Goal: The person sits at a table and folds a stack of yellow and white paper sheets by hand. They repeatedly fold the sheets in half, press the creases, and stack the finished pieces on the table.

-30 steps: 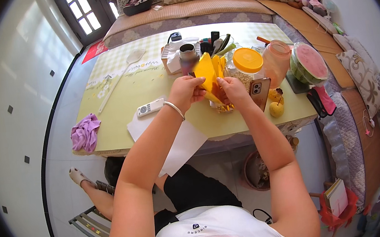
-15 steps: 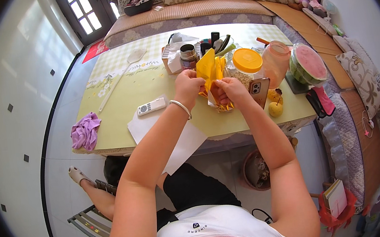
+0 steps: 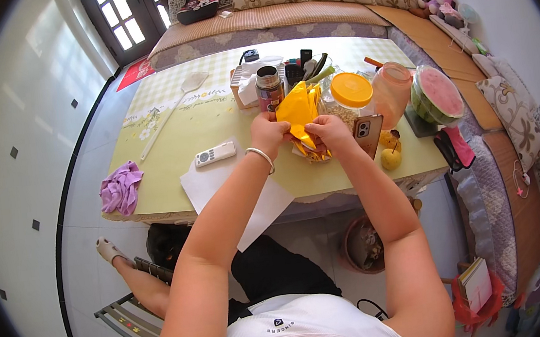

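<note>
A shiny golden-yellow folded paper (image 3: 297,112) is held up over the front of the table by both of my hands. My left hand (image 3: 270,134) pinches its lower left side, closed. Opposite it, my right hand (image 3: 329,133) closes on the lower right edge. More yellow pieces lie bunched just behind and below the paper, partly hidden. A dark open-topped flask (image 3: 269,89) stands beyond my left hand. Past my right hand are a clear jar with a yellow lid (image 3: 351,90) and a phone (image 3: 368,136) propped upright against it.
The table (image 3: 166,179) also bears a white remote (image 3: 214,154), white paper (image 3: 253,200) overhanging the front edge, a purple cloth (image 3: 122,187), a fly swatter (image 3: 166,117), yellow fruit (image 3: 391,158), a pink jug (image 3: 394,93) and cut watermelon (image 3: 438,93). Below stands a bin (image 3: 351,252).
The yellow paper has tilted and spread flatter toward me between my hands. My left hand has dropped slightly, and my right hand has moved a little lower with it.
</note>
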